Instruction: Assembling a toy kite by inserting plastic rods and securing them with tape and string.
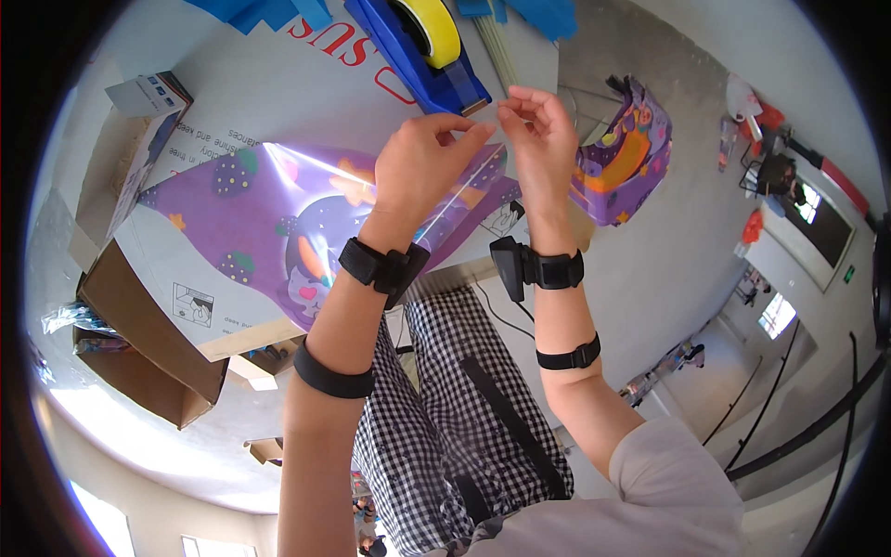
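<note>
Purple film (246, 209) | tape dispenser (436, 88), top centre, likely for quick reach | my left hand (415, 165), right hand (546, 144): fingers (536, 96) nearly closed, hold: cannot tell

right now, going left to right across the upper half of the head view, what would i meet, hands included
Small open box, left hand, right hand, purple patterned object, small green sign.

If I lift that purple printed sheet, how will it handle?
The purple printed sheet is probably floppy and light for its size, since it looks thin, like film. Sharp glare streaks suggest a glossy, perhaps slippery surface.
</note>
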A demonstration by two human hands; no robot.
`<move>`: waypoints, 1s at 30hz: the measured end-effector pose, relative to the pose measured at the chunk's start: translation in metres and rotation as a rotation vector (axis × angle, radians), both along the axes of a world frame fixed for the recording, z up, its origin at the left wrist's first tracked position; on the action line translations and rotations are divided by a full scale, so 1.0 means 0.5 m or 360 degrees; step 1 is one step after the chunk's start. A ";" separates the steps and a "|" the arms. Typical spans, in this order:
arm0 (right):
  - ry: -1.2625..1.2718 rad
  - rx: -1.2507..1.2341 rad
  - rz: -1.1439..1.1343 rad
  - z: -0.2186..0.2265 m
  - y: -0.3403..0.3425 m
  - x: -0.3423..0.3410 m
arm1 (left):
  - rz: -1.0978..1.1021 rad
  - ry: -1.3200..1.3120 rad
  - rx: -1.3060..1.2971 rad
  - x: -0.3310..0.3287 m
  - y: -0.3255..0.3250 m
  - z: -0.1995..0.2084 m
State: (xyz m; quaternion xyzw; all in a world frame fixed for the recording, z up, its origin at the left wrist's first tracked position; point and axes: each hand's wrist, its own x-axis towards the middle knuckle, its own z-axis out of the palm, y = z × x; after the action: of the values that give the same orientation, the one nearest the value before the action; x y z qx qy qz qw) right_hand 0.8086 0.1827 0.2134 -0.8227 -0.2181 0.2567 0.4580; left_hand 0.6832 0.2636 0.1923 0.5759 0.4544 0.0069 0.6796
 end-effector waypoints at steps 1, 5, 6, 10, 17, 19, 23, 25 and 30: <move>0.0033 0.0025 -0.0009 -0.002 0.003 0.002 | -0.0009 0.0059 0.0031 0.002 0.001 0.003; 0.0068 0.0050 0.0020 -0.005 0.010 0.005 | -0.0012 0.0118 0.0013 0.012 0.005 0.011; 0.0053 0.0063 0.0059 -0.005 0.010 0.005 | -0.0018 0.0121 -0.0046 0.013 0.006 0.009; -0.0023 0.0004 0.0108 -0.006 0.012 0.006 | 0.0060 -0.0115 -0.0052 0.009 -0.008 -0.005; 0.0122 0.0045 0.0088 0.014 0.008 0.002 | 0.0126 -0.0154 0.0097 0.008 -0.013 0.006; 0.0152 0.0051 0.0067 0.022 0.008 0.002 | 0.0036 0.0012 0.0288 0.009 -0.018 0.026; 0.0075 0.0044 0.0073 0.032 0.014 0.015 | 0.0008 0.0118 0.0367 0.014 -0.018 0.045; 0.0010 -0.0001 0.0117 0.029 0.017 0.023 | 0.0031 0.0109 0.0363 0.017 -0.021 0.042; -0.0102 -0.0150 0.0270 0.011 0.014 0.026 | 0.0106 0.0116 0.0567 0.014 -0.035 0.013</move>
State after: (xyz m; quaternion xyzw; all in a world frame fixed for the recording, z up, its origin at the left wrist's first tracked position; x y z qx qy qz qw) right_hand 0.8214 0.1895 0.2190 -0.8297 -0.2891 0.2781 0.3881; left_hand 0.6903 0.2463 0.1988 0.6717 0.4891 0.0889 0.5492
